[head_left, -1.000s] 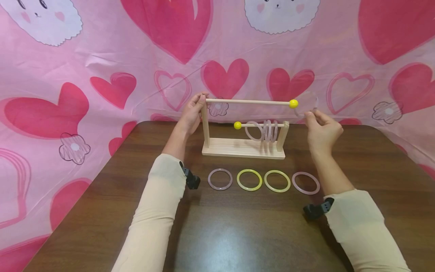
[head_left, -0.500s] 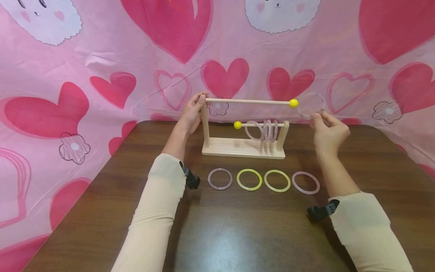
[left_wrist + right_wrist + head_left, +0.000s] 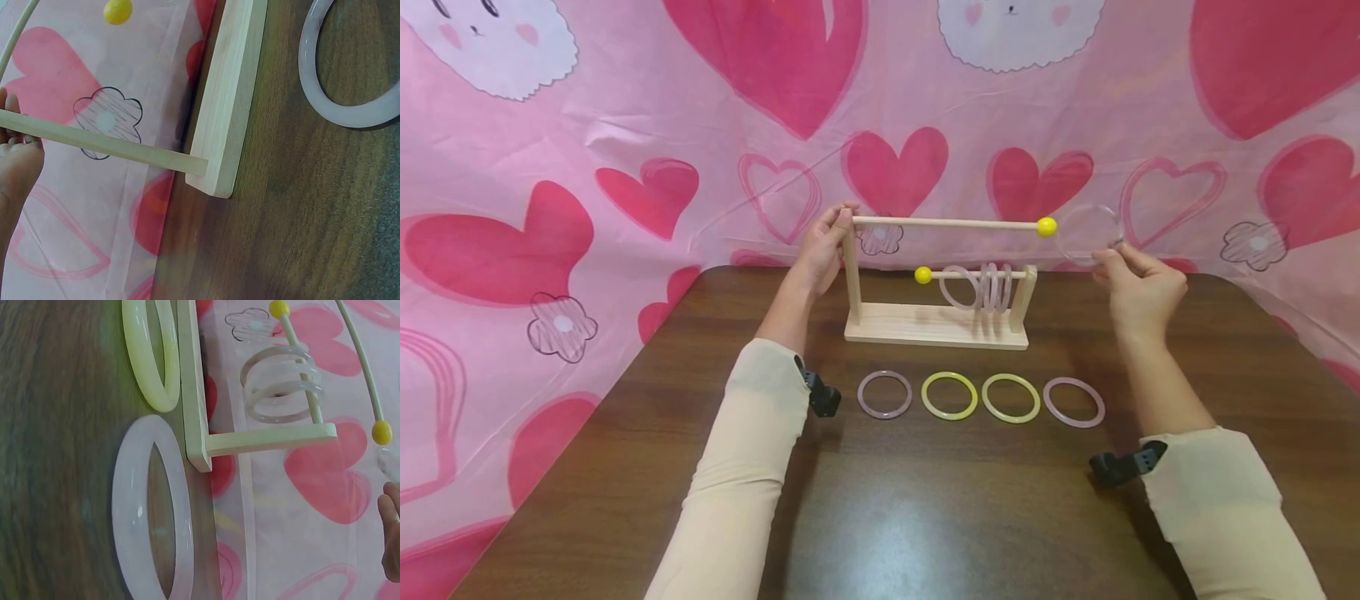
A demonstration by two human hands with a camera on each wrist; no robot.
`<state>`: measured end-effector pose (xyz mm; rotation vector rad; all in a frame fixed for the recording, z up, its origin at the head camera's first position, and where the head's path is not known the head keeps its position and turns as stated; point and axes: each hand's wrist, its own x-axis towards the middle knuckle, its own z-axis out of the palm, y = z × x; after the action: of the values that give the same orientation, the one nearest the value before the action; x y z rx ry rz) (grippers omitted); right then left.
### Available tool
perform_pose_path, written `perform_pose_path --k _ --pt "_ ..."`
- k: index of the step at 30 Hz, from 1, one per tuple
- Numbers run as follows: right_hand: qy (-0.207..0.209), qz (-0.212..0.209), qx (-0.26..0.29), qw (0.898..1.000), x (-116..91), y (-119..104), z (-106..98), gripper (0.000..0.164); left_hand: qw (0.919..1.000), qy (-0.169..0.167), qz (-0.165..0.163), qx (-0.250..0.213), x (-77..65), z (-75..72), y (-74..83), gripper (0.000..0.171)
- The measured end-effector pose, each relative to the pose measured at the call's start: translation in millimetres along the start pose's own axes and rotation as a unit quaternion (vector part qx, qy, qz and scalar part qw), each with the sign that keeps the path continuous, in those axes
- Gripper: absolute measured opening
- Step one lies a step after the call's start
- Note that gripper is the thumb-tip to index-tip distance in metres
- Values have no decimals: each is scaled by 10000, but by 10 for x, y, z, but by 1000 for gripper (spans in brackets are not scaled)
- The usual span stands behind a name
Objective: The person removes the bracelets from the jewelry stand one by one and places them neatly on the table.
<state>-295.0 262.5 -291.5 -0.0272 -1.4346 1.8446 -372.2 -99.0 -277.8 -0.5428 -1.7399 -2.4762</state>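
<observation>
My left hand [image 3: 822,250] grips the top of the left post [image 3: 853,279] of a wooden bangle stand [image 3: 917,327]. From that post a bare upper rod [image 3: 947,223] runs right to a yellow end ball [image 3: 1047,227]. Just right of the ball, my right hand [image 3: 1144,292] pinches a clear bangle [image 3: 1091,206] by its lower right edge, held up in the air. Several translucent pale bangles [image 3: 994,288] hang on the shorter lower rod, which ends in another yellow ball [image 3: 922,275]. In the right wrist view, the fingertips [image 3: 391,490] show at the right edge, below the ball.
A row of bangles lies on the brown table [image 3: 880,517] in front of the stand: a greyish purple bangle [image 3: 885,415], a yellow bangle [image 3: 950,416], a pale yellow bangle [image 3: 1011,419] and a pink bangle [image 3: 1074,424]. A pink heart-patterned cloth [image 3: 715,108] hangs behind the table.
My right hand has moved to the right and slightly down with the clear bangle, away from the upper rod's yellow ball. The left hand keeps its grip on the post.
</observation>
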Motion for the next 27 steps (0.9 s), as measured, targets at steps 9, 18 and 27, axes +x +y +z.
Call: perform_pose_path --k 9,18,27 --pt "-381 761 926 9921 -10 -55 -99 11 10000 26 -36 39 11 -1 -1 15" --pt "-1055 1384 1382 9750 -42 -110 -207 11 10000 32 -46 21 15 -5 -2 12" --pt "-1376 1595 1169 9705 -59 -103 -284 13 10000 34 -8 -62 26 1 6 12"
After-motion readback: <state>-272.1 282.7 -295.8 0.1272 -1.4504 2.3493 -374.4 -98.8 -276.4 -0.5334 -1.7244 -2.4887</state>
